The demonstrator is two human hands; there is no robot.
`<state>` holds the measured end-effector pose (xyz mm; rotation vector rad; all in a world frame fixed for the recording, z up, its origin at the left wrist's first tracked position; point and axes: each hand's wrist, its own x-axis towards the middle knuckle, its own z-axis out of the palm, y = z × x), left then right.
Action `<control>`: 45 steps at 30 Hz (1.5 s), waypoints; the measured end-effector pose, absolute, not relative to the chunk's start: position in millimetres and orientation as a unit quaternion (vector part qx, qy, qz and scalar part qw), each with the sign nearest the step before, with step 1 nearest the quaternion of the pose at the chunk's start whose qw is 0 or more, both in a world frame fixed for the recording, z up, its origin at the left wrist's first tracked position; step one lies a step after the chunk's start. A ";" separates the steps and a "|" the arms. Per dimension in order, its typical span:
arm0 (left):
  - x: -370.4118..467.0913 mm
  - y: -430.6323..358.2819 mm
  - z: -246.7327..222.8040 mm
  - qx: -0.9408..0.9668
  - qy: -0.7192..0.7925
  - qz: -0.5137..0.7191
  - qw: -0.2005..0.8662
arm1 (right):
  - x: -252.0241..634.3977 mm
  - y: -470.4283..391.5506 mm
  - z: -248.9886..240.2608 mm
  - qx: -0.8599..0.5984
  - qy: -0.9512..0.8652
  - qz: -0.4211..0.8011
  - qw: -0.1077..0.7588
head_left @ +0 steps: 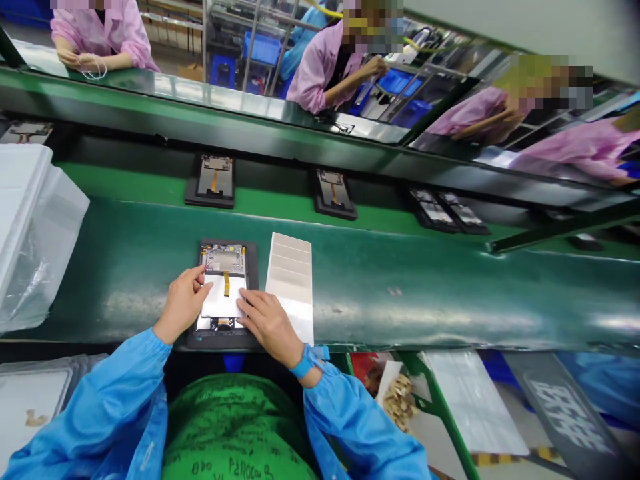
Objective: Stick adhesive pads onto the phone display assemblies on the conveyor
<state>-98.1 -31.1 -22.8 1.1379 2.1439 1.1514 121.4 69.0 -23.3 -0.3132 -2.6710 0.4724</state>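
Observation:
An opened tablet lies in a dark tray on the green bench. Its circuit board shows at the far end, and an orange flex cable runs down over a flat white panel. At the tablet's left side is my left hand, thumb on the panel's edge and index finger by the board's corner, the two tips apart. My right hand rests with outstretched fingers on the panel's right edge. Beside it lies a white card with strips, partly behind the hand.
Several similar tablets, such as this one, sit on the green conveyor behind the bench. White plastic trays are stacked at left. A bin with small tan pieces stands below, right. People in pink work opposite.

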 end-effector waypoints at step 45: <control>-71.5 -57.3 -52.2 0.398 0.816 0.407 0.104 | 143.2 46.1 -25.4 -0.254 -0.927 0.232 0.149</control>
